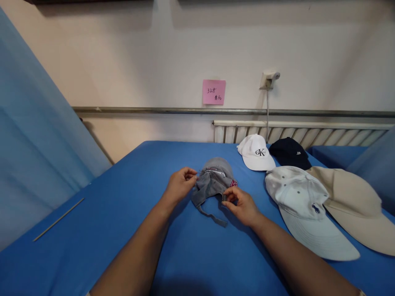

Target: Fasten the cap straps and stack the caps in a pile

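Note:
A grey baseball cap (212, 185) lies in the middle of the blue-covered surface, its back opening towards me. Its inside label and a bit of red lettering at the right show. A loose strap (212, 216) hangs from the left of the opening, its end resting on the blue cover. My left hand (181, 183) is at the cap's left edge, fingers curled and the thumb and fingertips pinched against the fabric. Between thumb and fingers of my right hand (242, 204) is the small metal strap buckle (224, 197) at the right of the opening.
To the right lie a white cap (255, 153), a black cap (288, 151), a pale cap (298, 197) and a beige cap (354, 197). A thin stick (58, 219) is at the left. Behind are a metal rail (173, 110), a radiator (240, 129) and a blue curtain (37, 135).

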`<state>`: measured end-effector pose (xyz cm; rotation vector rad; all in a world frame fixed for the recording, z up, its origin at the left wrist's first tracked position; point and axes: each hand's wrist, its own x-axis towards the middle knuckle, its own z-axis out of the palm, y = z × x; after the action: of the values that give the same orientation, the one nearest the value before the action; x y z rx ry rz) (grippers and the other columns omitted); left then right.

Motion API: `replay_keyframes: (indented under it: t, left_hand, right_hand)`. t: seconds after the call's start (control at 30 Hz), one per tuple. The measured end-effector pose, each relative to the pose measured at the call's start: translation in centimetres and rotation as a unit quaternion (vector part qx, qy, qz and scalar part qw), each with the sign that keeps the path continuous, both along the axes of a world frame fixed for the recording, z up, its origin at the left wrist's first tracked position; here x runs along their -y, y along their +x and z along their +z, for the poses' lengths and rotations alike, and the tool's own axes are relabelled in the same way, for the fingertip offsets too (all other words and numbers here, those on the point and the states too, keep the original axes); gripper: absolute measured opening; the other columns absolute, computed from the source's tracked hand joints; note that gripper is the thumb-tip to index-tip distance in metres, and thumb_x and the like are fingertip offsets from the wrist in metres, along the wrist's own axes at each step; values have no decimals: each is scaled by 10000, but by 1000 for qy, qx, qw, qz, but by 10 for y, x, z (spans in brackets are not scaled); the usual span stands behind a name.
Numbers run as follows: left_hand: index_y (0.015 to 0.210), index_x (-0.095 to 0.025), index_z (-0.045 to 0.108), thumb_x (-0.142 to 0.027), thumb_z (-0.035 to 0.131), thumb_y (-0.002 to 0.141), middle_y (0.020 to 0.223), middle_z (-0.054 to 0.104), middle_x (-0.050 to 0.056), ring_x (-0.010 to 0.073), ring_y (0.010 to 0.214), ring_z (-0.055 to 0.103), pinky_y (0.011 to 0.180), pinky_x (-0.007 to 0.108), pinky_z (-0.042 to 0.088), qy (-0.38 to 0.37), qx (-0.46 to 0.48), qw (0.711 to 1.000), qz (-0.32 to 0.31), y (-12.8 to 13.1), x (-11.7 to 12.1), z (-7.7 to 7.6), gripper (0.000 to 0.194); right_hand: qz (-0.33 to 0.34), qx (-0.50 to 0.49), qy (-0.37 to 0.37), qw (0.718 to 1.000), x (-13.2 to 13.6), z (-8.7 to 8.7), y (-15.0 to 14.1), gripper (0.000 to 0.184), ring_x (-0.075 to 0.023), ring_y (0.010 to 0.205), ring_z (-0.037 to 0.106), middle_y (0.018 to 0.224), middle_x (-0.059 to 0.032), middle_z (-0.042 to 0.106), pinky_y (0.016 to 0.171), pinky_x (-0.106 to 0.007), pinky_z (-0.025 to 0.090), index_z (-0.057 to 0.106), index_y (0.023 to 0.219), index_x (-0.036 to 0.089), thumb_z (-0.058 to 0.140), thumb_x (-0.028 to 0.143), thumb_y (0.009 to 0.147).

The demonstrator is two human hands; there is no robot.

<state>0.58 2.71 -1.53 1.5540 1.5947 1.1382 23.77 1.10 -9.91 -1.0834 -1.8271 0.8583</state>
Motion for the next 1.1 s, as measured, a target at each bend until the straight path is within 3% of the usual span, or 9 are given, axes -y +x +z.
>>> replay_keyframes:
  t: [0.07,0.2,0.27,0.37,0.47,0.57,0.7,0.87,1.1]
  left_hand:
    - [815,-155,651,-220,649,704,704,667,24,135,613,599,562,226,453,-26,-13,998,-51,3,4,-2,128]
    - [813,-174,686,-187,643,714,679,656,16,139,597,583,558,229,424,-54,-93,968,-225,20,21,-7,109]
    - [832,-196,703,-162,673,685,699,665,15,152,601,584,552,235,404,-38,-156,942,-295,30,31,-11,154]
    - [826,-229,720,-190,758,620,744,673,15,169,611,581,547,243,379,19,-217,915,-339,42,41,-18,213]
    - [751,-242,716,-190,751,629,740,663,14,173,627,580,565,245,380,51,-231,905,-353,49,45,-25,137]
    - [701,-224,689,-165,677,694,688,644,9,163,619,568,575,248,369,34,-241,902,-357,48,41,-25,61]
    - [799,-191,662,-217,584,801,735,648,14,160,660,567,615,262,378,5,-229,925,-304,40,29,-20,82]
    - [847,-163,638,-241,538,833,765,621,5,137,702,541,650,257,402,-3,-91,969,-229,39,16,-24,128]
    - [835,-141,636,-260,618,759,749,605,9,111,648,514,612,245,399,-55,62,975,-204,48,15,-36,142]
  right_hand:
    - [-8,-21,-13,1000,-1,-2,0,196,-142,636,583,703,19,614,595,-262,464,605,922,207,666,307,764]
    - [-8,-76,-46,996,-4,-6,-2,217,-130,591,556,660,35,580,583,-260,464,599,914,202,673,322,750]
    - [-5,-96,-63,993,-5,-7,-3,227,-128,588,553,656,37,574,573,-256,460,597,920,202,674,316,740]
    - [5,-110,-87,990,-6,-8,-3,241,-127,581,550,646,39,567,559,-250,452,593,923,198,675,315,729]
    - [3,-114,-96,989,-7,-8,-4,244,-124,572,544,638,41,566,553,-247,446,594,913,199,679,325,722]
    - [-4,-126,-102,987,-7,-8,-4,244,-121,567,541,632,42,570,552,-245,444,601,900,196,689,318,707]
    - [-3,-143,-107,984,-7,-8,-4,245,-116,570,533,635,45,565,544,-234,432,608,905,197,699,295,699]
    - [2,-137,-88,987,-5,-6,-3,226,-115,564,518,637,47,553,545,-238,419,608,919,204,689,287,725]
    - [4,-108,-22,994,-1,-2,-3,205,-136,642,552,702,23,583,631,-266,454,621,941,204,681,274,758]
